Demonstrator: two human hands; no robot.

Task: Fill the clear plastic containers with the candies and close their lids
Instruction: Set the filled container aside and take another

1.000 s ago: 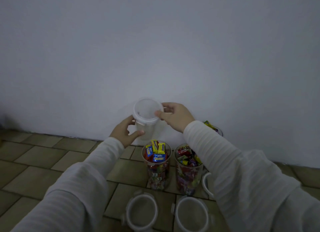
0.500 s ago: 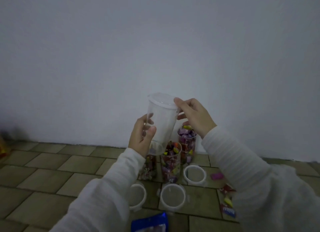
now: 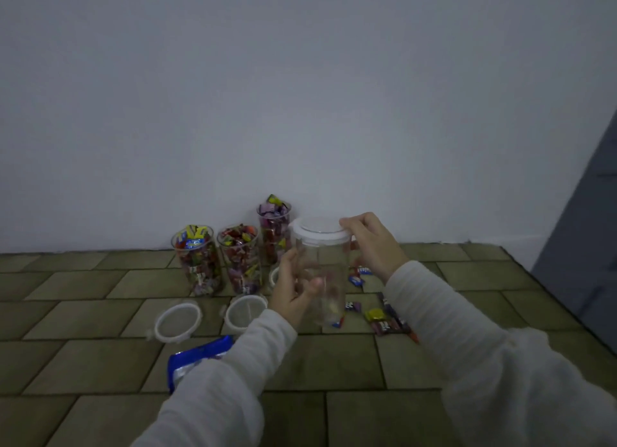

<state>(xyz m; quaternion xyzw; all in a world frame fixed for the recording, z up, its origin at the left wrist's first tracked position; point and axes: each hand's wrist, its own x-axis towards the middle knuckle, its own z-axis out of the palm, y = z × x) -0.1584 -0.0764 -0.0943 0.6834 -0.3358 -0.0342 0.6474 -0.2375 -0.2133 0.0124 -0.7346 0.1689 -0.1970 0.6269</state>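
Observation:
An empty clear plastic container (image 3: 329,273) stands upright on the tiled floor with a white lid (image 3: 319,232) on top. My left hand (image 3: 293,288) grips its lower side. My right hand (image 3: 372,243) holds the lid's right rim. Behind it, three clear containers stand uncovered and full of wrapped candies: one at the left (image 3: 197,259), one in the middle (image 3: 239,259) and one by the wall (image 3: 273,231). Two loose white lids (image 3: 178,321) (image 3: 246,311) lie in front of them. Loose candies (image 3: 384,319) are scattered to the right.
A blue candy bag (image 3: 197,358) lies on the floor near my left sleeve. A third white lid (image 3: 274,274) peeks out behind my left hand. A white wall (image 3: 300,96) rises close behind the containers, and a grey door (image 3: 587,246) stands at the right.
The empty container came down from being held tilted in the air to upright at floor level. My view pulled back and shifted, showing more floor and loose candies.

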